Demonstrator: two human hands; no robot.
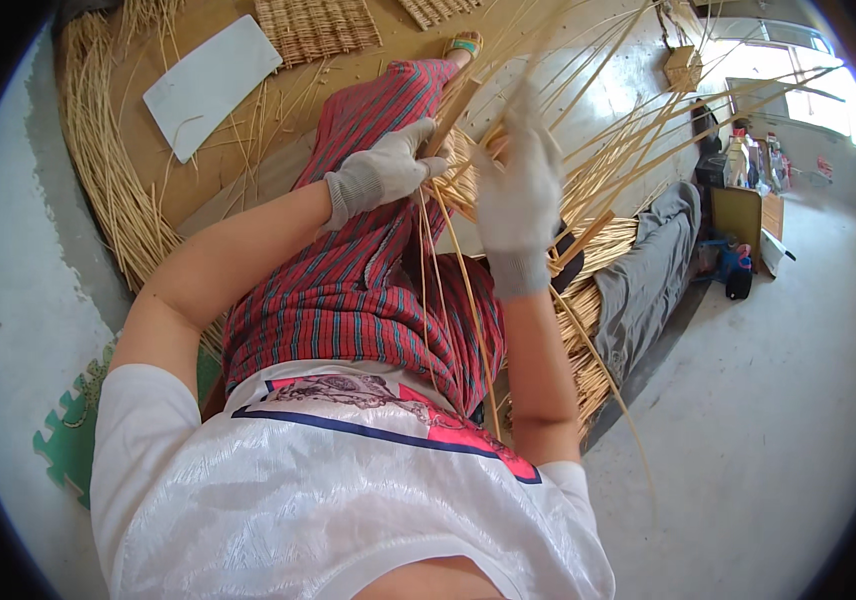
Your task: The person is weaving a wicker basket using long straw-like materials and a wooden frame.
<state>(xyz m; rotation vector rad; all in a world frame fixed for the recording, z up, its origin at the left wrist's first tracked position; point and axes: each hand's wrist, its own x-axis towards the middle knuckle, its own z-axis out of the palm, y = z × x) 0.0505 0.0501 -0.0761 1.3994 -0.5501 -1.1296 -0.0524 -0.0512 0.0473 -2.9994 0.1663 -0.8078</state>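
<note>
My left hand (388, 172), in a pale work glove, is closed around the lower end of a flat wooden strip (455, 118) over my lap. Beside it is a partly woven piece (460, 178) of straw-coloured strands, with long loose strands (608, 140) fanning out to the upper right. My right hand (520, 190), gloved too, is raised next to the weaving. Motion smears its fingers, so I cannot tell whether it holds a strand. A few thin strands (468, 290) hang down across my red striped trousers (338, 310).
Bundles of strands lie at the left (98, 140) and right (588, 370), the right one beside a grey cloth (653, 280). A white board (213, 88) and a woven mat (318, 28) rest on the brown sheet. A green foam mat (73, 440) is at lower left; assorted items (748, 200) stand far right.
</note>
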